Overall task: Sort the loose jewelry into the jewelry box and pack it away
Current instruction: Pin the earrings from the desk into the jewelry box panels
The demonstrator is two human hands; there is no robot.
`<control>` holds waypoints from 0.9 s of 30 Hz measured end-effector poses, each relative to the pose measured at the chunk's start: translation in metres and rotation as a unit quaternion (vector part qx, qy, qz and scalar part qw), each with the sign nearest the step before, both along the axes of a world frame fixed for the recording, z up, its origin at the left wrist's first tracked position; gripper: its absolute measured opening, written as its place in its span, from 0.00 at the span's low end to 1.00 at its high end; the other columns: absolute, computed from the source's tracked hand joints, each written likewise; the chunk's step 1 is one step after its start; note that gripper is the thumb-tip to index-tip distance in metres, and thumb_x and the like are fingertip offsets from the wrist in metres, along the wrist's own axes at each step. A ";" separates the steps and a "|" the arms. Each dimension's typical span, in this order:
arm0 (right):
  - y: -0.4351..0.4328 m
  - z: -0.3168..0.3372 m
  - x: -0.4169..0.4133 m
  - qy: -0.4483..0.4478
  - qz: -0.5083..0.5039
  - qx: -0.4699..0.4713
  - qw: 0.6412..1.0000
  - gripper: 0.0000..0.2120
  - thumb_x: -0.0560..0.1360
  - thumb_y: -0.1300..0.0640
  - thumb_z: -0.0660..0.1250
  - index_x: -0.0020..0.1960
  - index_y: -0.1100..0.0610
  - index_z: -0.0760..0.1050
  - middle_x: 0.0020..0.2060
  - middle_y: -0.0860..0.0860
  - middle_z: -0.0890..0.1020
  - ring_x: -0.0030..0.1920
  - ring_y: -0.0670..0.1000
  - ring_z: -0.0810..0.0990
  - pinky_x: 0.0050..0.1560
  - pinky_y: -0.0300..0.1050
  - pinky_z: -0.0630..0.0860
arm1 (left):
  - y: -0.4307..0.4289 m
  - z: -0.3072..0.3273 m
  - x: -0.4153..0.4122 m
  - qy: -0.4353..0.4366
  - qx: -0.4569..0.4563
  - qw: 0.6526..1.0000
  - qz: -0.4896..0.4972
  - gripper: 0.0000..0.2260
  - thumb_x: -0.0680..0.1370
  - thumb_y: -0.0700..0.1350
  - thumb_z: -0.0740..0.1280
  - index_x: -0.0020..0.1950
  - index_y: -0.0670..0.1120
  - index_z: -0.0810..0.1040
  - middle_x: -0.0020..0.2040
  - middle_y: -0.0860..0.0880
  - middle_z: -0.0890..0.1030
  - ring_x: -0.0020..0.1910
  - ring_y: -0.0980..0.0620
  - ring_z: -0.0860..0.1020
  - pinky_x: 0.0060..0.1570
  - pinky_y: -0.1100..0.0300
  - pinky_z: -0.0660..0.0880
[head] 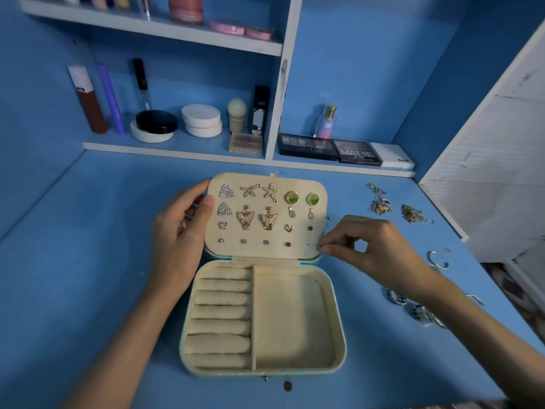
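Gripping the left edge of the open lid (265, 249), your left hand (180, 237) lays its thumb on the padded front while the other fingers curl round behind it. Your right hand (371, 246) sits at the lid's lower right corner. Its fingers (333, 248) are pressed together in a pinch on a tiny metal piece (318, 246), too small to tell what it is. The tip of that piece is just beside a small hole in the lid's bottom row.

The jewelry box (339, 320) lies open in the middle of the blue counter (88, 261), straight in front of you, with the lid on the far side. Pinned to the lid are rows of earrings: two triangular ones (226, 191) at the left, two gold butterflies (245, 219) in the middle and two green stones (292, 198) at the upper right, with small studs along the bottom. In the base, ring rolls (221, 311) fill the left side and a wide compartment (295, 320) takes the right.

Loose jewelry lies on the counter to the right of the box. Two tangles of chains (380, 203) sit near the far edge, hoops (439, 259) lie beyond your right wrist, and a cluster of rings (418, 312) is close to your right forearm. Makeup stands on the shelf (177, 149) behind the box.
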State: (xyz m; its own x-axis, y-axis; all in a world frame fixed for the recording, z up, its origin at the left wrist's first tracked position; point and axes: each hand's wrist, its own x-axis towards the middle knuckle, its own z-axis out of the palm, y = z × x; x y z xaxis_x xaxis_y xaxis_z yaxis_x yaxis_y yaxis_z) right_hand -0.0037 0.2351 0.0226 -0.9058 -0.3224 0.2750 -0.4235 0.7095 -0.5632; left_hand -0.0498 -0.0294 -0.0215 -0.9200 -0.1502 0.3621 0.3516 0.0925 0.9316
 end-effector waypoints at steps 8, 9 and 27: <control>-0.008 -0.002 -0.001 0.030 0.010 0.043 0.999 0.02 0.71 0.58 0.72 0.43 0.55 0.83 0.35 0.49 0.79 0.36 0.47 0.74 0.38 0.33 0.71 | -0.001 0.000 0.000 0.004 -0.002 1.000 -0.001 0.10 0.76 0.49 0.63 0.56 0.59 0.78 0.54 0.46 0.81 0.52 0.52 0.78 0.53 0.59 0.74; -0.010 -0.002 0.000 0.036 0.009 0.047 0.998 0.03 0.71 0.58 0.71 0.43 0.56 0.83 0.34 0.49 0.78 0.36 0.46 0.74 0.38 0.32 0.71 | 0.000 0.000 0.000 0.005 -0.001 1.000 -0.002 0.11 0.77 0.48 0.63 0.56 0.60 0.77 0.53 0.47 0.81 0.52 0.54 0.78 0.52 0.60 0.73; -0.025 0.008 -0.007 0.041 -0.049 0.041 0.997 0.02 0.70 0.57 0.73 0.40 0.54 0.81 0.31 0.43 0.74 0.33 0.43 0.72 0.35 0.33 0.69 | 0.002 -0.005 -0.003 0.025 -0.052 0.998 0.020 0.16 0.80 0.40 0.62 0.66 0.54 0.70 0.41 0.51 0.73 0.39 0.63 0.71 0.42 0.71 0.68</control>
State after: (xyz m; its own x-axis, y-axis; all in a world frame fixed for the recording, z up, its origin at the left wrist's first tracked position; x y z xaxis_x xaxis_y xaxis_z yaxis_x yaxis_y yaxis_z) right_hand -0.0112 0.2096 0.0306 -0.9099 -0.2578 0.3251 -0.3917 0.7921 -0.4681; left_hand -0.0528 -0.0272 -0.0266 -0.8945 -0.1465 0.4224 0.3908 0.2025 0.8979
